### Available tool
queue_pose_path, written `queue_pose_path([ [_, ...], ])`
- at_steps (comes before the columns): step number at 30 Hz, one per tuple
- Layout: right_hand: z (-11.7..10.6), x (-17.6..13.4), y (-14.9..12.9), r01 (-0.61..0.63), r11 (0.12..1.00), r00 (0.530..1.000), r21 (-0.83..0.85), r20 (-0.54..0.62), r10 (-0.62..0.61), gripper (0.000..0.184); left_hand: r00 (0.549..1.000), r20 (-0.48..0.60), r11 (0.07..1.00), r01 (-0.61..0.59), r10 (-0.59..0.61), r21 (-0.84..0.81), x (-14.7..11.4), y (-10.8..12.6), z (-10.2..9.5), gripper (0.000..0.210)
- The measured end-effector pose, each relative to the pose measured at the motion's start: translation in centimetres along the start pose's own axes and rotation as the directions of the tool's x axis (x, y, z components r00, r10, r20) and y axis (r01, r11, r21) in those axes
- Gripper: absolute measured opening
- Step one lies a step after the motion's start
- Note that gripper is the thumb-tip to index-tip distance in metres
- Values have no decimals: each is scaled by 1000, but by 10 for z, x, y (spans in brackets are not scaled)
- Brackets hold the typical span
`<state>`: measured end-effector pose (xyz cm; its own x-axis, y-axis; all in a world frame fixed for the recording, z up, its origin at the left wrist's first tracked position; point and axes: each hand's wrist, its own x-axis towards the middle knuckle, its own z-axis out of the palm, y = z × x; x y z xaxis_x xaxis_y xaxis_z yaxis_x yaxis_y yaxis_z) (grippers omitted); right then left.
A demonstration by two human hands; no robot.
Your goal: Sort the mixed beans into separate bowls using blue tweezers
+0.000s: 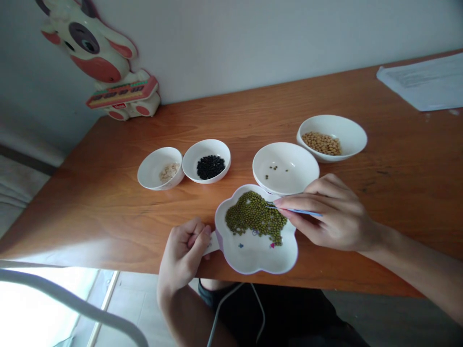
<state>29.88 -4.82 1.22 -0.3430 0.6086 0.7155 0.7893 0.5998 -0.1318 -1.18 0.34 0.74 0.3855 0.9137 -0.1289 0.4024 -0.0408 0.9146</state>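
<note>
Note tweezers [306, 211] pinched in right hand [334, 214], aimed leftward at green beans [253, 212], possibly touching; handle [212, 244] clamped in left hand [183, 251].

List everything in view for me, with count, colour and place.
Table: one, brown, centre
Wall: one, grey, behind
Toy cow: one, white and pink, back left
Papers: count unclear, white, back right
Bowls: four visible, white, mid-table
Pale flakes: several, cream, far-left bowl
Black beans: many, black, second bowl
Tan beans: many, tan, far-right bowl
Dish: one, white, purple-rimmed, front centre
Green beans: many, green, dish; a few, third bowl
Tweezers: one pair, blue, over dish
Curved bar: one, grey, lower left
Floor: pale grey, below
Clothing: black, bottom centre
Left hand: one, gripping dish handle
Right hand: one, holding tweezers
</note>
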Motion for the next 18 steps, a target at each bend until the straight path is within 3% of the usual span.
queue_pose_path([
  [18, 0, 2, 0, -49, 999, 999, 11, -9, 49, 29, 1000, 18, 1000, -20, 19, 20, -1, -4, -1, 46],
])
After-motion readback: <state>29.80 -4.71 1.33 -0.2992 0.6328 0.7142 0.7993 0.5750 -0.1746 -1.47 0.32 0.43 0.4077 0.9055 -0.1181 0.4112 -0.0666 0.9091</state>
